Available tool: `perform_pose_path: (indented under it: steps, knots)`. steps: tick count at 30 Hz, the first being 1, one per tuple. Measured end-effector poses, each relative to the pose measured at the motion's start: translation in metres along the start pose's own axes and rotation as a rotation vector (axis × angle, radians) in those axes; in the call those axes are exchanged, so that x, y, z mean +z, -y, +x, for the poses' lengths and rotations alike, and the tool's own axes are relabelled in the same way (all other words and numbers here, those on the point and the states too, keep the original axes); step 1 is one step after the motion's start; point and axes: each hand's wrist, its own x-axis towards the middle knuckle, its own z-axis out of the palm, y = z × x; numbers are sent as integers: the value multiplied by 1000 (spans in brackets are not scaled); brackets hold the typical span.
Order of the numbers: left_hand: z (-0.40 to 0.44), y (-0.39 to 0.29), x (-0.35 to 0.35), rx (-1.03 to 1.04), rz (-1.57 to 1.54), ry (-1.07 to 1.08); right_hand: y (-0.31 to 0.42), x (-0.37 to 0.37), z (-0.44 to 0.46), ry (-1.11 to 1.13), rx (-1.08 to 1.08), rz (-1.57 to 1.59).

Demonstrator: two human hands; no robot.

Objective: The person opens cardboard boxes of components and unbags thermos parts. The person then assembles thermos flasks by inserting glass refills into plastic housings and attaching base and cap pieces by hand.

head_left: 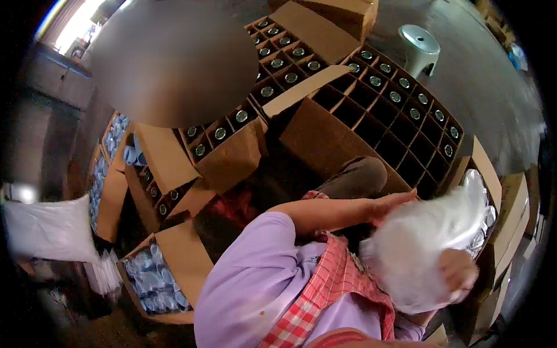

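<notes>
Grey floor (493,104) shows past the boxes. At the near right, a cloudy plastic bag (412,255) lies slanted, its long way running from near left to far right. The right hand (458,271) curls tight on it. The left hand (400,203) is at its far left edge; I cannot tell its grip. The big box (336,139) has slots, some with round silver tops (415,114). The near left box (185,249) holds pale blue things (154,278).

Ahead of the right fingers (455,268), well apart from them, I can see a pale, round-topped stool (419,42) on the grey floor (490,110). Far to their left sits a plump white sack (51,227), with thin whitish sheets (104,274) bunched just below it. Farther off, ahead and left of those fingers, a bright opening (72,28) glares.
</notes>
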Motion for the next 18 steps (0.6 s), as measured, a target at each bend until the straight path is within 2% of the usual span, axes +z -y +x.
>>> perform_pose_path:
  steps: [1, 3, 4, 5, 6, 7, 8, 9, 10, 11, 12, 14, 15, 16, 17, 18]
  knots:
    - [-4, -7, -2, 61, -39, -68, 5, 21, 17, 185, -49, 129]
    - [-12, -27, -14, 280, -255, 138, 13, 51, 45, 549, -115, 393]
    - [-20, -40, -15, 380, -88, 123, 14, 59, 56, 734, -113, 503]
    - [-30, -49, -21, 423, 69, 19, 14, 58, 61, 897, -72, 582]
    - [-40, -59, -27, 451, 227, -91, 16, 50, 60, 985, 12, 476]
    - [-44, -65, -39, 419, 379, -278, 16, 35, 63, 854, 87, 458]
    - [-49, -72, -32, 455, 315, -291, 2, 11, 33, 193, 93, -6]
    - [-58, -77, -18, 474, 248, -296, -12, -13, 5, -414, 348, -366]
    - [-72, -82, 1, 414, 341, -511, -8, -8, 14, -458, 293, -362]
    - [-72, -76, -16, 421, 341, -515, -12, 3, 44, -503, 236, -365]
    - [-75, -74, -31, 498, 464, -436, -20, 6, 53, -438, 279, -279]
    - [-64, -63, -47, 425, 603, -495, -36, 10, 70, -315, 379, -118]
    - [-67, -71, -34, 357, 747, -552, -40, 14, 72, -91, 430, -378]
    - [-71, -76, -26, 306, 705, -579, -25, 25, 86, -15, 306, -620]
    - [-70, -76, -43, 371, 716, -527, -28, 26, 89, -93, 187, -519]
    - [-72, -86, -40, 376, 643, -529, -44, 18, 92, -180, 472, -456]
